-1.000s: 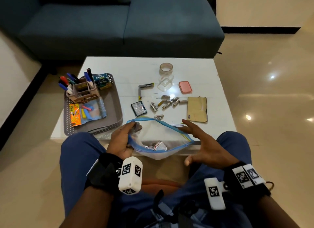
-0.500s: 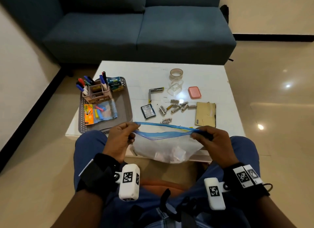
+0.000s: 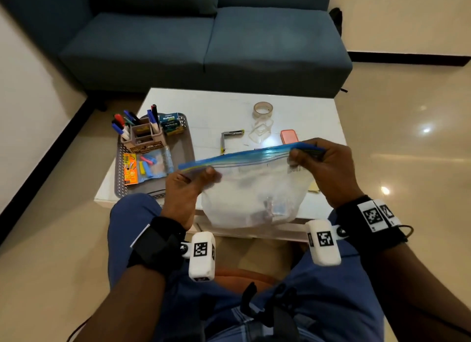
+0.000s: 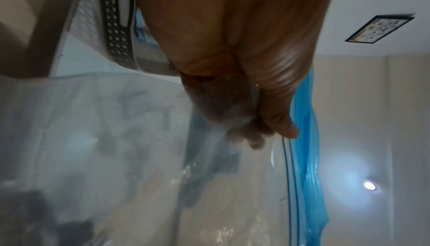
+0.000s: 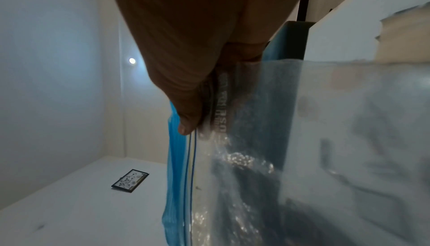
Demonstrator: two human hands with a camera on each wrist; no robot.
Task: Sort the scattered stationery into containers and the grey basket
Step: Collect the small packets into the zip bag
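Observation:
I hold a clear zip bag (image 3: 254, 189) with a blue seal strip (image 3: 249, 154) up in front of the white table (image 3: 209, 104). My left hand (image 3: 190, 180) pinches the strip's left end and my right hand (image 3: 309, 154) pinches its right end, stretching the mouth flat. Small silvery items (image 3: 270, 206) lie in the bag's bottom. In the left wrist view my left hand (image 4: 267, 132) pinches the bag (image 4: 139, 139); in the right wrist view my right hand (image 5: 190, 125) does the same on the bag (image 5: 302, 139). The grey basket (image 3: 183, 148) sits at the table's left.
The basket holds a pen organiser (image 3: 141, 135), a green box (image 3: 170, 124) and a packet of clips (image 3: 147, 167). On the table lie a tape roll (image 3: 263, 109), a clear case (image 3: 261, 131), a pink eraser (image 3: 289, 136) and a stapler-like tool (image 3: 230, 136). A blue sofa (image 3: 204, 43) stands behind.
The bag's mouth, wide a second ago, is now pulled flat between both hands. My right hand took hold of the strip, and the bag rose, hiding the loose items on the table.

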